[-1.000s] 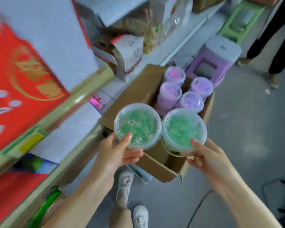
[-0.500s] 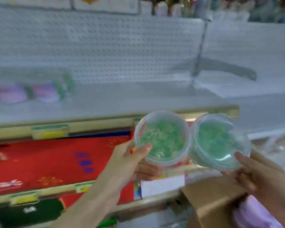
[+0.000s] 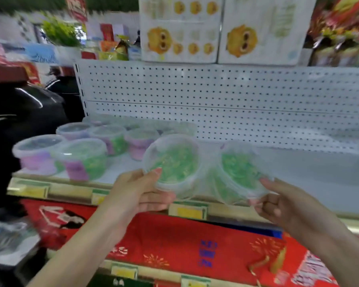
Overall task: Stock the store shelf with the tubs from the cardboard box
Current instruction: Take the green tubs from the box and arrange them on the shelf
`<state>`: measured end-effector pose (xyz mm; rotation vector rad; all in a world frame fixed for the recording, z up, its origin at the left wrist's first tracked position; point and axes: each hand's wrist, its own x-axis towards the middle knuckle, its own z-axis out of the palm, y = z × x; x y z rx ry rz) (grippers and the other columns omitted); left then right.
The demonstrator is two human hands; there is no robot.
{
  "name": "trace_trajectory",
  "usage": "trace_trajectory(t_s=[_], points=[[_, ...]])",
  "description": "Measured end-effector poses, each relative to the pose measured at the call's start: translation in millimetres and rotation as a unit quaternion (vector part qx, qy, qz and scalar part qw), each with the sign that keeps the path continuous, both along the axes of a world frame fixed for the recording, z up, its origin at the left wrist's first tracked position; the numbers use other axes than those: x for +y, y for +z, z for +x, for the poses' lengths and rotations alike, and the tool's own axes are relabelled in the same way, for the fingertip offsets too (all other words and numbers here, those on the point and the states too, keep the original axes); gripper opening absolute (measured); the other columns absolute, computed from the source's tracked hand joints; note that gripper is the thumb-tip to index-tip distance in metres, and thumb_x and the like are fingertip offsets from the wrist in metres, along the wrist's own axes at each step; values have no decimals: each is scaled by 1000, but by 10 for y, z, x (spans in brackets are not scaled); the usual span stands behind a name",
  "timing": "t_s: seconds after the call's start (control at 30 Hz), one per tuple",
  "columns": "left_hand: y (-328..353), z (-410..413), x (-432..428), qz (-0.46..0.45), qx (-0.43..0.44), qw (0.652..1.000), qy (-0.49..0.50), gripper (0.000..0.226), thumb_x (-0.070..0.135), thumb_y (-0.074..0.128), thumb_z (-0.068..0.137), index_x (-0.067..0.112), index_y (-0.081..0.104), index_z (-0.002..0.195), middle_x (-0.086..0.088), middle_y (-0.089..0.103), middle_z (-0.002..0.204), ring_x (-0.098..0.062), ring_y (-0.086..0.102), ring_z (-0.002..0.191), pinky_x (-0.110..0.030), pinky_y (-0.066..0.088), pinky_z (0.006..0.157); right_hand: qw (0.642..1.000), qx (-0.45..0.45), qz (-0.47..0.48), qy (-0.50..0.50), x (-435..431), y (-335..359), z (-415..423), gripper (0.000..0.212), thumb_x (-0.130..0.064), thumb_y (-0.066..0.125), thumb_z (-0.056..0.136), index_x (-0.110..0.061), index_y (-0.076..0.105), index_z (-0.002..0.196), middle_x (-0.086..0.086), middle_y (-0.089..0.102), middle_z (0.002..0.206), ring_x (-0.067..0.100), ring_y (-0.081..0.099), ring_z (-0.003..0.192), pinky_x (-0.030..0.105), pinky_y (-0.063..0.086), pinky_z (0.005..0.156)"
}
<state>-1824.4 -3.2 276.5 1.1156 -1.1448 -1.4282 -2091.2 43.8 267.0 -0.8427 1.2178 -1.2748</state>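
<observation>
Ahead of the right hand (image 3: 282,206) and past it to the right, the white shelf (image 3: 309,172) lies bare back to the pegboard wall (image 3: 216,100), so the right green tub (image 3: 240,168) it grips faces open deck. Ahead and to the left of the left hand (image 3: 141,193), a cluster of stocked tubs (image 3: 83,158) fills the shelf from near its front edge towards the wall. The nearest sits close behind the left green tub (image 3: 174,162) that hand holds. Under both hands runs the shelf's front rail (image 3: 222,211) with price tags, and red boxes (image 3: 174,241) pack the tier below. Blur hides whether the two held tubs touch.
</observation>
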Motion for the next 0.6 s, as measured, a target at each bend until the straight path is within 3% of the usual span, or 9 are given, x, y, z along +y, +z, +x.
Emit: trace_trajectory(t_s=[0.03, 0.07, 0.17, 0.27, 0.4, 0.6], points=[[-2, 128, -125, 0, -5, 1000, 11, 20, 21, 56, 89, 1, 57, 93, -27, 69, 71, -20, 67, 48, -22, 52, 42, 1000, 12, 9, -3, -130, 6, 100, 77, -41, 88, 40, -14, 63, 108, 22, 68, 75, 10, 39, 34, 25, 53, 55], [-9, 243, -254, 2, -10, 1000, 19, 20, 20, 57, 89, 1, 55, 95, -26, 69, 71, -20, 67, 48, -22, 52, 42, 1000, 24, 13, -4, -253, 16, 196, 75, -40, 87, 44, -15, 62, 110, 22, 69, 76, 10, 39, 35, 26, 52, 56], [-33, 525, -587, 13, -27, 999, 35, 17, 20, 58, 90, 4, 54, 94, -25, 69, 67, -21, 69, 51, -23, 53, 42, 998, 53, 20, -4, -568, 81, 453, 42, -29, 67, 74, -12, 61, 112, 20, 69, 76, 11, 38, 36, 29, 50, 62], [-64, 717, -838, 17, -45, 998, 32, 11, 19, 58, 89, 8, 55, 89, -23, 69, 65, -22, 69, 52, -24, 54, 43, 997, 74, 32, -11, -839, 83, 627, 29, -25, 63, 84, -12, 60, 109, 19, 70, 75, 14, 38, 42, 29, 50, 63], [-130, 896, -1083, 39, -43, 998, 25, 15, 20, 61, 88, 8, 52, 88, -18, 68, 58, -20, 68, 49, -23, 52, 40, 991, 121, 60, -15, -1102, -5, 829, 30, -26, 63, 85, -8, 59, 109, 19, 71, 77, 12, 37, 36, 31, 50, 65], [-128, 1102, -1186, 76, -52, 995, -34, 43, 27, 59, 88, -2, 46, 118, -25, 69, 68, -26, 70, 57, -27, 54, 45, 981, 160, 111, -20, -1269, -23, 847, 41, -31, 65, 82, -11, 57, 117, 17, 70, 72, 14, 34, 37, 31, 51, 61]])
